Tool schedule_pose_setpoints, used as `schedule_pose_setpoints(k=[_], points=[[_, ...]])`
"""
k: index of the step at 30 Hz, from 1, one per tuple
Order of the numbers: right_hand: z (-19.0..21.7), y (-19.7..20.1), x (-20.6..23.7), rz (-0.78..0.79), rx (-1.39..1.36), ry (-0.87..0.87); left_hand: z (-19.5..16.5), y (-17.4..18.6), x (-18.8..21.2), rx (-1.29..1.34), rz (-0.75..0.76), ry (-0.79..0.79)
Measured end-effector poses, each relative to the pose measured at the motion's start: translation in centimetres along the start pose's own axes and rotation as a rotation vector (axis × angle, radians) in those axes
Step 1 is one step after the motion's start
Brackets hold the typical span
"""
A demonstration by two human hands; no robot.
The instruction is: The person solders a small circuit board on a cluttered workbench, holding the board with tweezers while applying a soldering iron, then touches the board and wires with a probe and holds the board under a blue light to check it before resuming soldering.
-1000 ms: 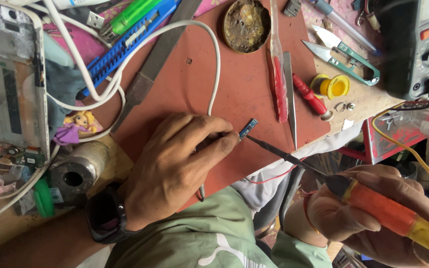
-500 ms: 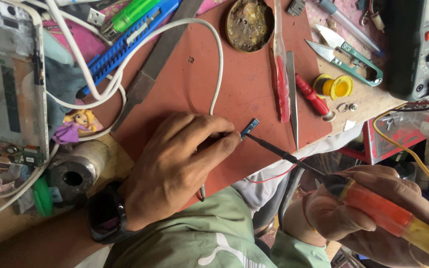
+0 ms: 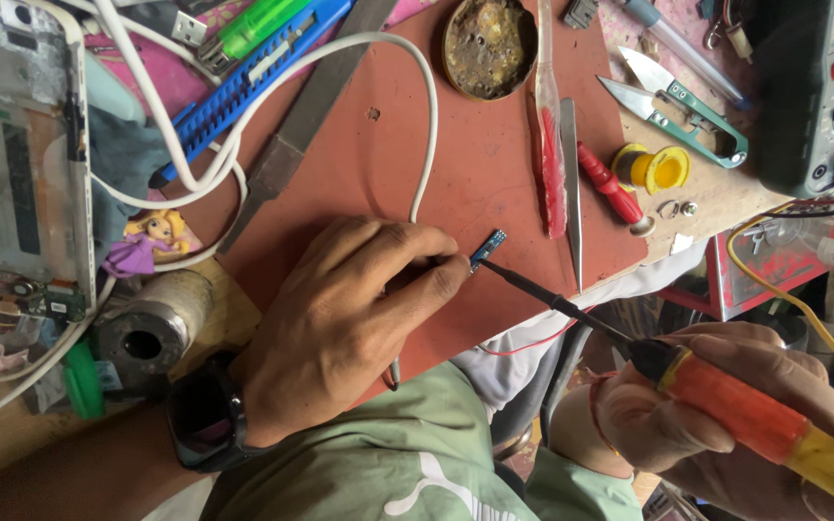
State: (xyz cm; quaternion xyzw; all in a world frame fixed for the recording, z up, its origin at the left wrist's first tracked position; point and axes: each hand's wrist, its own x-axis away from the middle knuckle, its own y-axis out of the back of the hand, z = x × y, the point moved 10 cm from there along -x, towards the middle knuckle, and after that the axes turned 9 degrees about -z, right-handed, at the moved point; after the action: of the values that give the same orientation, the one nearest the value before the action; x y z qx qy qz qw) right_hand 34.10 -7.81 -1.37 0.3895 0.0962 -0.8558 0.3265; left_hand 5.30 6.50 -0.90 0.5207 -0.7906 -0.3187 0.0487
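Almost nothing has been moved since the earlier frame; the tiny blue circuit board [image 3: 488, 248] is still kept near the bottom edge of the red-brown mat [image 3: 494, 164]. It is pinched and pressed down by the fingertips of the left hand [image 3: 349, 318]. The right hand [image 3: 726, 425] is closed around the orange and yellow soldering iron [image 3: 764, 425], whose dark tip is touching the board. A thin white cable [image 3: 424, 145] is seen just beside the left hand.

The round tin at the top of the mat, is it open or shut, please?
Open: the round tin has no lid on, and brown crusted residue shows inside.
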Motion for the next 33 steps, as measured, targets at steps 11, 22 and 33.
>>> schedule_pose_setpoints(k=[11,22,33], points=[[2.1,-3.2,-1.7,-0.002,-0.005,0.006,0.0,-0.1,0.1,-0.003,0.019,-0.007],[2.3,-3.9,-1.8,0.034,0.000,0.009,0.0,-0.1,0.1,-0.007,0.011,-0.013],[1.2,-2.8,-2.1,0.114,0.033,-0.119,0.0,0.0,0.1,0.000,-0.002,-0.003]])
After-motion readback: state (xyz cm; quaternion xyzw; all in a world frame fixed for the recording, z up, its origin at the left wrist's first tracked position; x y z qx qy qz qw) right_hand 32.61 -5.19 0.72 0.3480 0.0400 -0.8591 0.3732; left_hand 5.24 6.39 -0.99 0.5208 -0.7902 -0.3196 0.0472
